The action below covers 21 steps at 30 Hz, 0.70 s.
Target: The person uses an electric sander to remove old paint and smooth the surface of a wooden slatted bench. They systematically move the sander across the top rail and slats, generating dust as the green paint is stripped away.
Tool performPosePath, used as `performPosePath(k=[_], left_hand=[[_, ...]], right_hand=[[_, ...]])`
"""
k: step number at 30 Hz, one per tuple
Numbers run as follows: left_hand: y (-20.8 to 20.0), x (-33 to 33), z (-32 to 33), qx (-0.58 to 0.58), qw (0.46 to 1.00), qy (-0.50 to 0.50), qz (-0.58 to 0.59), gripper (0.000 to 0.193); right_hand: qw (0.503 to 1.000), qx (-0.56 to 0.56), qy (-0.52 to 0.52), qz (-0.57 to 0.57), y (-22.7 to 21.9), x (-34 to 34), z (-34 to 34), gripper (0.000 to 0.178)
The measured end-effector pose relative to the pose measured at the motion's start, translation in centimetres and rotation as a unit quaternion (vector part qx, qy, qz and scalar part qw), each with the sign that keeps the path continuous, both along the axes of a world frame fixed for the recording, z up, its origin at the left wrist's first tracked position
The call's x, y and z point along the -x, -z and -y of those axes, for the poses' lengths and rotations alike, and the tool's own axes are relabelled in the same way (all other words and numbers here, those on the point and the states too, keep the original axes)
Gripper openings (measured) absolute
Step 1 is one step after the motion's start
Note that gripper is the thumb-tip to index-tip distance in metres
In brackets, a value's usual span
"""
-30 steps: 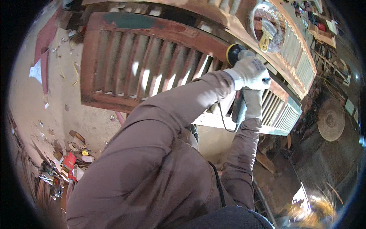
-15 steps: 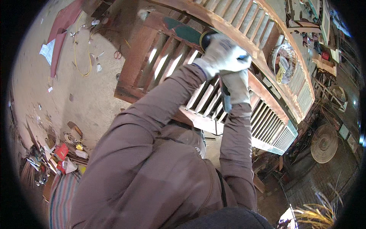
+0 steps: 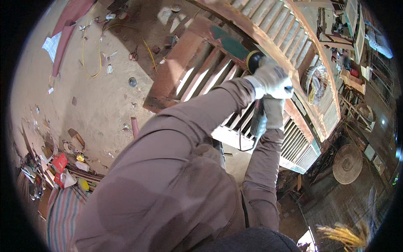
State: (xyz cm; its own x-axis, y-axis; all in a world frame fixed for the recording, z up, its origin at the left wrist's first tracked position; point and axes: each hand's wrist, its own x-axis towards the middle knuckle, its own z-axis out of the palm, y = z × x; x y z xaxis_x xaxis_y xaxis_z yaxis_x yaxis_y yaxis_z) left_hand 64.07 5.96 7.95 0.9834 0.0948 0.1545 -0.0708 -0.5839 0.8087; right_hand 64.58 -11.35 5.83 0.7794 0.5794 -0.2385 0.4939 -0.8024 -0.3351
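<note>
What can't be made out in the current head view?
All head view:
- Disc sander: switch not visible; gloved left hand and right hand cover much of it.
- Yellow-edged disc: underside faces away.
- Lower louvered panel: middle slats hidden by left sleeve.
- Straw-coloured bristles: blurred.
- Striped cloth: cut off by bottom edge.

From my end I count two gloved hands [image 3: 273, 80], one sander [image 3: 254, 61], two slatted panels [image 3: 230, 44], one bowl [image 3: 305, 77], all around 1–2 o'clock.
</note>
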Motion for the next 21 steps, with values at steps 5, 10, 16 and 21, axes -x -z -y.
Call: performPosePath(k=[5,10,16,21], left_hand=[[1.1,3.0,-10.4,-0.039,0.990,-0.125,0.043,0.040],[0.6,5.2,-12.3,-0.006,0.991,-0.131,0.012,0.040],[0.9,2.0,-4.9,0.025,0.998,-0.049,0.040,0.030],[-0.2,1.5,-4.0,0.009,1.000,0.007,-0.006,0.035]], right_hand=[[0.954,-0.257,0.083,-0.130,1.9,0.5,-14.3,0.035],[0.975,-0.220,-0.016,-0.008,-0.3,2.2,-16.6,0.046],[0.942,-0.156,0.205,-0.217,-1.4,1.8,-7.1,0.037],[0.936,-0.135,0.222,-0.237,1.9,0.4,-1.5,0.034]])
